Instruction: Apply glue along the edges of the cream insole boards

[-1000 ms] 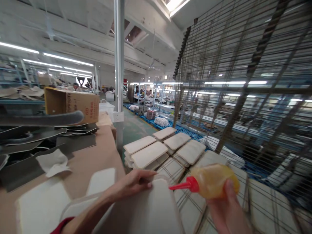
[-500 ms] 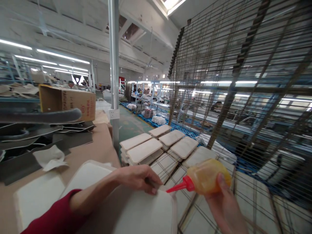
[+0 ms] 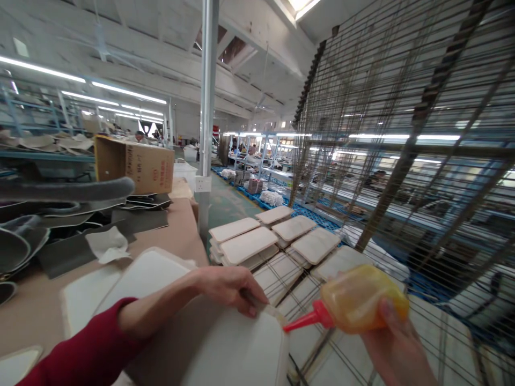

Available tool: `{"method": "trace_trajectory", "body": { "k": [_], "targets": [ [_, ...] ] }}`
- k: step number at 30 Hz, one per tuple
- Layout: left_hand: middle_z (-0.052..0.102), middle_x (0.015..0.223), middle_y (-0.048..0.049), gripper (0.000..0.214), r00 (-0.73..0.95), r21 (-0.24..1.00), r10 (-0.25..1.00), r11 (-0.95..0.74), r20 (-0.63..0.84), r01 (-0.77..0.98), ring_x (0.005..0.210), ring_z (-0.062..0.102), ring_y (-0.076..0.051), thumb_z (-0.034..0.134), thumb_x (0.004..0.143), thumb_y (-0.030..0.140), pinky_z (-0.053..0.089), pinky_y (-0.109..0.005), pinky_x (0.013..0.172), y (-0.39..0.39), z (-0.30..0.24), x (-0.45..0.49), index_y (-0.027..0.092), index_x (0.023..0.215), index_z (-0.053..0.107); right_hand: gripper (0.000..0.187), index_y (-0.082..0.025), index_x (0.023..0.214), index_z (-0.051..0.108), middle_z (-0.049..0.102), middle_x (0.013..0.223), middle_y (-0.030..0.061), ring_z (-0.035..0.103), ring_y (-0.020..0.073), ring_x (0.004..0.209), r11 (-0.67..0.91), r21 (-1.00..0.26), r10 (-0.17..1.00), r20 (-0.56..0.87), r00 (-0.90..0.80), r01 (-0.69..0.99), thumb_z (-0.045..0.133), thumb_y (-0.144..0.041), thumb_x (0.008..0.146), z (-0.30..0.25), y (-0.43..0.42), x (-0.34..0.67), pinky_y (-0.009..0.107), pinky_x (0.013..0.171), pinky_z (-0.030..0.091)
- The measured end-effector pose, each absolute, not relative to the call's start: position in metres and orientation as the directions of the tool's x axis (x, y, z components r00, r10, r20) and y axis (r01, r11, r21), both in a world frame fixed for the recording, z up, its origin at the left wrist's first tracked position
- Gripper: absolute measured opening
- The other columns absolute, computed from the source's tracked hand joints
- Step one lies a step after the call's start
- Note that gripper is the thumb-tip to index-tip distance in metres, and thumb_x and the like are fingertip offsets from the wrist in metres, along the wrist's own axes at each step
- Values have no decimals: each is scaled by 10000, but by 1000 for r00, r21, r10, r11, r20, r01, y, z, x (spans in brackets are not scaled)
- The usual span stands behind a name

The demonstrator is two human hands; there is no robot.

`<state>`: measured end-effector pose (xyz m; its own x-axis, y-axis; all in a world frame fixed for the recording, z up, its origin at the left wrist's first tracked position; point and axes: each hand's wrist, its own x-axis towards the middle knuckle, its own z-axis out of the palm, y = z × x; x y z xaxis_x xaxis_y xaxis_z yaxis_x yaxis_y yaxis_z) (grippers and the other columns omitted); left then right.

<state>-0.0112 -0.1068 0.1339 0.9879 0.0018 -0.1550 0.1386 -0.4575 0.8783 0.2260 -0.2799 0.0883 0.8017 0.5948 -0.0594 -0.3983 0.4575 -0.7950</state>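
Note:
My left hand (image 3: 231, 289), in a dark red sleeve, pinches the top edge of a white panel with rounded corners (image 3: 233, 343). In my right hand (image 3: 396, 338) lies a squeeze bottle (image 3: 358, 300) of yellowish liquid, tilted on its side. Its red nozzle (image 3: 308, 320) points left, and the tip is at the panel's upper right corner, apparently touching the rim. More white panels (image 3: 153, 276) lie on the brown-covered table (image 3: 177, 230) beside my left forearm.
Several stacks of similar panels (image 3: 249, 244) stand ahead on a wire rack (image 3: 277, 273). Another wire grid (image 3: 362, 107) rises steeply at the right. Dark grey sheets (image 3: 76, 252) and a cardboard box (image 3: 148, 166) are at the left. A metal post (image 3: 207, 107) stands beyond the table.
The nozzle tip has moved along the panel's rim, away from my left fingers to the corner. My left hand keeps its hold. The view has turned slightly left.

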Motion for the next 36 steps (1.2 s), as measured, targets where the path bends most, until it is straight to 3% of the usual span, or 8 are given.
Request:
{"method": "trace_trajectory", "body": {
  "k": [4,7,9,14,17,24,32,36],
  "targets": [
    [661,830,11,443,986,872,0,-467,-168,148,764,546,-124,683,789,378,442,-146,701,-103,135,-15,68,1105,694,753,-299,1067,670,707,1039,23,665,202,897,463,-801,617,-16,787,-379,928,-424,371,90,-279,223,269,899,491],
    [681,884,1,478,982,876,-8,-453,-190,165,798,568,-137,681,789,401,448,-165,770,-102,138,-16,75,1138,684,761,-322,1083,659,703,1056,19,634,227,1000,495,-810,603,59,796,-315,930,-415,378,95,-275,219,366,1105,278],
    [687,888,1,490,981,882,-4,-438,-195,174,804,575,-143,685,780,432,449,-171,786,-100,139,-17,86,1127,692,779,-324,1100,655,703,1053,24,603,247,1074,499,-820,597,92,797,-279,933,-404,377,95,-272,218,387,1134,203],
    [679,836,13,500,985,914,1,-373,-174,162,777,580,-142,694,756,488,463,-172,736,-92,133,-18,98,1069,711,656,-313,1148,637,689,1094,58,624,285,1035,480,-812,711,137,689,-333,863,-445,547,92,-272,216,422,981,455],
    [671,799,16,483,986,940,-7,-302,-166,156,771,585,-143,688,762,496,474,-186,728,-87,131,-19,100,1036,714,687,-306,1187,605,669,1144,71,626,299,1027,450,-830,735,137,664,-328,837,-512,574,95,-274,210,404,860,527],
    [685,764,22,453,981,965,10,-177,-196,194,721,591,-125,703,744,519,491,-186,727,-79,127,-20,132,980,727,671,-305,1182,605,637,1209,70,598,315,1081,452,-836,703,119,701,-312,832,-483,576,89,-267,215,456,973,447],
    [711,801,-1,468,978,969,39,-134,-203,207,674,615,-124,694,759,507,496,-178,644,-69,118,-21,122,1023,725,708,-315,1249,580,661,1157,74,586,352,1098,460,-790,761,115,638,-406,837,-403,596,83,-269,207,513,943,480],
    [719,834,-9,500,973,966,33,-116,-227,230,687,628,-134,696,752,521,502,-188,633,-66,118,-21,131,1064,716,743,-334,1293,536,659,1167,68,592,322,1095,445,-804,758,102,644,-395,827,-412,614,81,-271,208,469,949,478]
  ]
}}
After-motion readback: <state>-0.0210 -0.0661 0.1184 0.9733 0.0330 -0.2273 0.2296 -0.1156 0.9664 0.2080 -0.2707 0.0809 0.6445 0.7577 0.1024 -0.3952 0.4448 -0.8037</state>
